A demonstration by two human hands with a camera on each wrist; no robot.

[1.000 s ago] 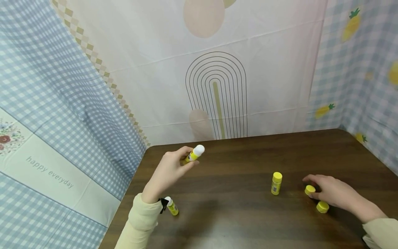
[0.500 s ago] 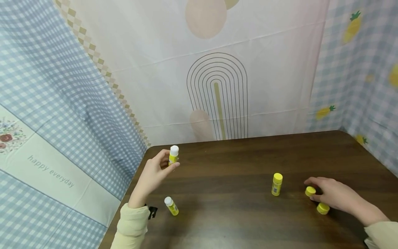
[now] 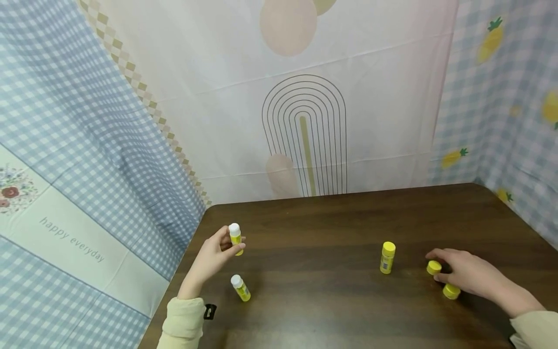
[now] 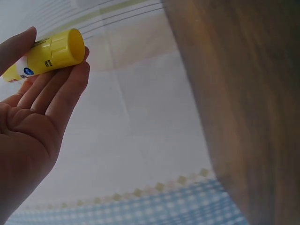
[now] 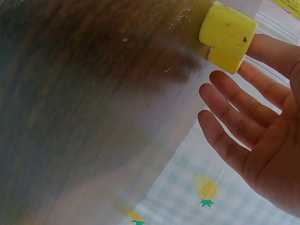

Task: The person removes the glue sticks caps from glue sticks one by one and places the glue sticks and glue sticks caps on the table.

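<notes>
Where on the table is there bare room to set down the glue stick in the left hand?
The widest bare patch lies mid-table, between the lying glue stick and the capped upright glue stick. The back strip along the curtain is bare too. It is crowded at the right hand, with two loose yellow caps.

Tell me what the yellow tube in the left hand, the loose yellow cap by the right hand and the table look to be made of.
Yellow tube: likely plastic, smooth with a slight sheen and a printed label. Loose yellow cap: likely matte plastic, with dark specks on its flat face. Table: dark brown wood-grain top with a glossy sheen; solid wood or laminate cannot be told.
</notes>
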